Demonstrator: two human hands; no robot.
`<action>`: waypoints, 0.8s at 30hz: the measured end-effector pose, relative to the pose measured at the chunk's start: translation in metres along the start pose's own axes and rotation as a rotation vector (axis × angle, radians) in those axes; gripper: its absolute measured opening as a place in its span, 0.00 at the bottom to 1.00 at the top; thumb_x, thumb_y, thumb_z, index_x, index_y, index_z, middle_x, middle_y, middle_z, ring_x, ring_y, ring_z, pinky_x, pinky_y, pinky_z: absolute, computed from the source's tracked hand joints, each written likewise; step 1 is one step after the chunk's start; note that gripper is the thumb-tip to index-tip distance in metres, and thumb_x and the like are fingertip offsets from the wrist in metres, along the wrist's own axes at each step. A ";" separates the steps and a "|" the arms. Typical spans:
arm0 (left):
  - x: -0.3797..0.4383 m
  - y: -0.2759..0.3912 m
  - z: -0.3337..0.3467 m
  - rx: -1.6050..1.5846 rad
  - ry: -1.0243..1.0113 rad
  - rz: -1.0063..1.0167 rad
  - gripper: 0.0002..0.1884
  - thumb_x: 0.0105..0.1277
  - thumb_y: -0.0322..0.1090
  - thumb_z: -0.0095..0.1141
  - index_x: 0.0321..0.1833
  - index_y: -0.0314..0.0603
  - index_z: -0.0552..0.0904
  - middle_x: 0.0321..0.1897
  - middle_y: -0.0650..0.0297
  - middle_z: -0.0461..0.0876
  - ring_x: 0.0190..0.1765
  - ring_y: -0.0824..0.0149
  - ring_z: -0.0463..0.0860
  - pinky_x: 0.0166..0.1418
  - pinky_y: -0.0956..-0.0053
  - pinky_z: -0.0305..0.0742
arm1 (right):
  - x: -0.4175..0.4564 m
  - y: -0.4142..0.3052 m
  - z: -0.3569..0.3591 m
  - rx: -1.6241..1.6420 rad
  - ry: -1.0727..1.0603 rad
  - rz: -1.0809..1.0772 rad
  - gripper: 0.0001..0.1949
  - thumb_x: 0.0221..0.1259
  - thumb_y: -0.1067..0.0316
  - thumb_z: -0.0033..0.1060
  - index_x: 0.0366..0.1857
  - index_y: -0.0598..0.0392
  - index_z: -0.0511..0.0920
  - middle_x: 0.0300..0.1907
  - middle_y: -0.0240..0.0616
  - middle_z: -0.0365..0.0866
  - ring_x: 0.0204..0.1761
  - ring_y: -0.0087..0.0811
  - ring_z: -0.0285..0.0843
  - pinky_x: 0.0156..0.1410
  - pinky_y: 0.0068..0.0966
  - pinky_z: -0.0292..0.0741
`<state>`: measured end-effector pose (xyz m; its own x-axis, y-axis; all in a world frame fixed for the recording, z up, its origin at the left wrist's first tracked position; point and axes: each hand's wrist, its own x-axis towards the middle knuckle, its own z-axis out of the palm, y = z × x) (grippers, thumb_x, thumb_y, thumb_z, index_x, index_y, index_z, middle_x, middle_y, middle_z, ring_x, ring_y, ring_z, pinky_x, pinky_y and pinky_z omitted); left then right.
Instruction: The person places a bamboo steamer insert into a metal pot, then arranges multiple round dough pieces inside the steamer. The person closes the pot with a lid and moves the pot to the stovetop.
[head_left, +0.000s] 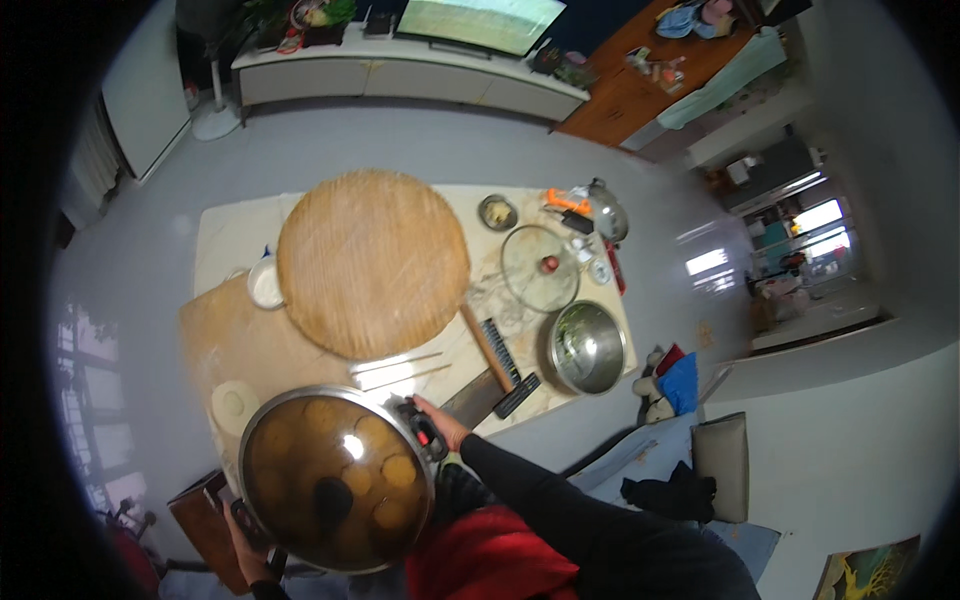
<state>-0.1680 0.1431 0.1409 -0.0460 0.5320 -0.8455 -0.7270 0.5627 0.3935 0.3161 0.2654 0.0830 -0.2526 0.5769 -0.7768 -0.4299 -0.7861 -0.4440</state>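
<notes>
Before my body is a wide round pan with a metal rim and a glass lid (300, 480), held level with both hands. Several round yellowish pieces, perhaps flatbreads, show through the glass. A dark knob (333, 501) sits on the lid. My right hand (444, 424) grips the black side handle (426, 433), which has a red part. On the near left, my left hand (244, 546) holds the opposite handle (249, 523), partly hidden by the fingers. Just beyond the pan's left rim lies a pale round of dough (231, 405) on a wooden board (214, 334).
A large round woven-looking cover (375, 262) lies on the marble-topped table (232, 217), beside a white bowl of flour (265, 283). To the right are a cleaver (476, 397), a remote (517, 395), a steel bowl with greens (589, 349), a glass lid (529, 274) and a small bowl (498, 213).
</notes>
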 end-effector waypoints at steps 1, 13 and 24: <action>-0.006 0.000 0.005 -0.076 -0.135 0.095 0.43 0.62 0.59 0.59 0.76 0.50 0.56 0.74 0.56 0.56 0.73 0.50 0.60 0.72 0.52 0.61 | -0.001 0.004 -0.003 -0.267 0.068 -0.271 0.28 0.69 0.44 0.52 0.64 0.53 0.74 0.59 0.33 0.77 0.60 0.24 0.71 0.67 0.25 0.66; 0.012 0.011 -0.004 0.163 0.242 0.008 0.21 0.62 0.64 0.58 0.34 0.54 0.82 0.22 0.76 0.79 0.24 0.74 0.76 0.27 0.81 0.74 | -0.001 -0.008 -0.007 0.005 0.019 -0.020 0.31 0.67 0.34 0.47 0.61 0.50 0.73 0.39 0.32 0.83 0.36 0.23 0.80 0.41 0.23 0.81; 0.031 0.002 -0.015 0.153 0.164 0.109 0.29 0.67 0.63 0.48 0.50 0.42 0.84 0.38 0.65 0.87 0.39 0.68 0.84 0.44 0.73 0.79 | -0.012 0.001 -0.002 -0.138 0.174 0.062 0.25 0.68 0.36 0.45 0.51 0.45 0.80 0.43 0.30 0.83 0.44 0.27 0.75 0.52 0.28 0.69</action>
<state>-0.1813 0.1508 0.1103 -0.2381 0.4915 -0.8377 -0.5999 0.6039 0.5248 0.3203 0.2573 0.0907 -0.1160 0.4889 -0.8646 -0.2928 -0.8486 -0.4406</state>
